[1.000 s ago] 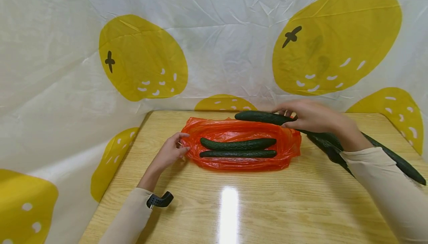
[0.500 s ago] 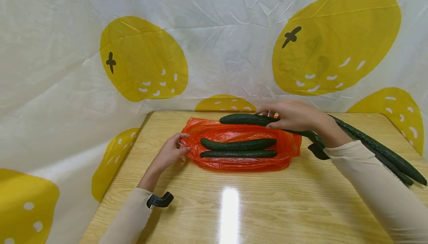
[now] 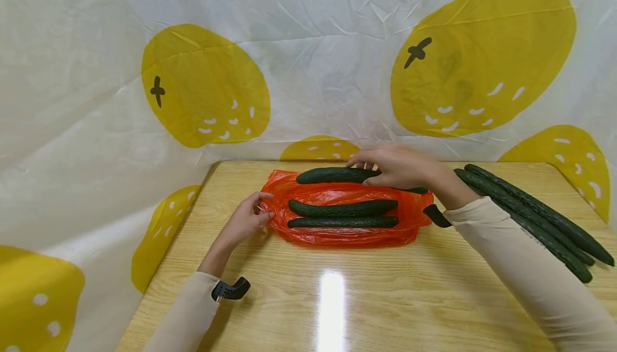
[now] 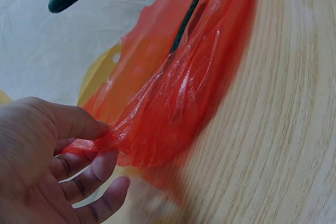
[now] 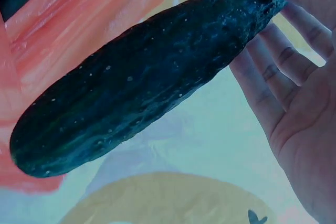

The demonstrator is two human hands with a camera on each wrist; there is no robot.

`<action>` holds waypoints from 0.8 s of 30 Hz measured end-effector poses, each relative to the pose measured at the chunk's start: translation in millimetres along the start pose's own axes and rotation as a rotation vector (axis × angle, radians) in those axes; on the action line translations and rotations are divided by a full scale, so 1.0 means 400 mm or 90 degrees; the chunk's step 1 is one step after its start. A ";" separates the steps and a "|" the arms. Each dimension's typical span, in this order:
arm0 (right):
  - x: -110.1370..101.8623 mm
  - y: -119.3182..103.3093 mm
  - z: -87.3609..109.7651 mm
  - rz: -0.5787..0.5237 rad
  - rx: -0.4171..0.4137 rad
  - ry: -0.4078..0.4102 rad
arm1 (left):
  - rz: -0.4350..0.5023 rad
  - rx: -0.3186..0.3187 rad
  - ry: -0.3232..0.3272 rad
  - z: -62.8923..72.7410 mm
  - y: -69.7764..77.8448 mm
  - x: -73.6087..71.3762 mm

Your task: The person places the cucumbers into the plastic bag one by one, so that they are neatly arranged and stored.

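Observation:
A red plastic bag (image 3: 337, 239) lies spread on the table, its mouth facing up. Two dark green cucumbers, an upper one (image 3: 342, 209) and a lower one (image 3: 342, 223), lie side by side in it. My left hand (image 3: 244, 217) pinches the bag's left end between thumb and fingers, as the left wrist view confirms. Over the bag's back edge, my right hand (image 3: 402, 169) holds another cucumber (image 3: 323, 175) roughly level. In the right wrist view, thumb and fingertips grip this bumpy cucumber (image 5: 131, 77) near one end; its longer part sticks out.
More cucumbers (image 3: 544, 218) lie slanted together at the table's right, partly behind the right sleeve. A pale curtain (image 3: 328, 89) printed with yellow fruit hangs behind and to the left of the wooden table (image 3: 270, 298).
My right hand has carried its cucumber leftward, away from the pile at the right to above the bag's back edge. My left hand stays at the bag's left end.

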State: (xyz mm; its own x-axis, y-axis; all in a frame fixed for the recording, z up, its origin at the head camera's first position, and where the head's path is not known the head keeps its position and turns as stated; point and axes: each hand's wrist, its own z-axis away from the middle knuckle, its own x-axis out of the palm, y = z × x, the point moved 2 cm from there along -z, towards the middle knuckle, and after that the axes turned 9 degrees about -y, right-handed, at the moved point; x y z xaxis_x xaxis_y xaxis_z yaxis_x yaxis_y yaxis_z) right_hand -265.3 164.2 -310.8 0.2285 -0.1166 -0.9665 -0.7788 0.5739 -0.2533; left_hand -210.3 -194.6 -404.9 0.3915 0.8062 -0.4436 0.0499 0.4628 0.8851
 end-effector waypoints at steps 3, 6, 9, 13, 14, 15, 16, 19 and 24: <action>0.012 -0.004 -0.017 0.008 0.001 0.001 | -0.005 -0.002 0.002 -0.015 -0.027 -0.001; 0.025 -0.009 -0.036 0.010 0.000 0.000 | -0.010 -0.001 0.008 -0.031 -0.061 -0.002; 0.037 -0.015 -0.055 0.005 -0.004 0.001 | -0.012 0.005 0.016 -0.038 -0.080 -0.003; 0.052 -0.020 -0.077 0.000 -0.001 0.010 | -0.014 0.011 0.020 -0.038 -0.085 -0.002; 0.057 -0.020 -0.082 -0.001 0.003 0.012 | -0.015 0.011 0.020 -0.038 -0.086 -0.002; 0.061 -0.019 -0.087 0.001 0.006 0.016 | -0.014 0.012 0.020 -0.038 -0.086 -0.002; 0.067 -0.017 -0.092 0.001 0.009 0.019 | -0.014 0.011 0.022 -0.037 -0.087 -0.002; 0.084 -0.008 -0.105 -0.005 0.020 0.015 | -0.014 0.012 0.021 -0.037 -0.088 -0.002; 0.114 0.009 -0.125 0.000 0.040 -0.006 | -0.013 0.009 0.017 -0.036 -0.088 -0.003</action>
State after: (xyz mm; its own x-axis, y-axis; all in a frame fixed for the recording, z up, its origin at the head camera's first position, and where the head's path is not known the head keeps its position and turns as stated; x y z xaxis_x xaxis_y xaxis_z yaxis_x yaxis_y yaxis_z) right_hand -286.9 120.5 -357.8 0.2340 -0.1091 -0.9661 -0.7407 0.6237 -0.2498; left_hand -225.8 -206.6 -437.6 0.3653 0.8060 -0.4658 0.0709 0.4748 0.8772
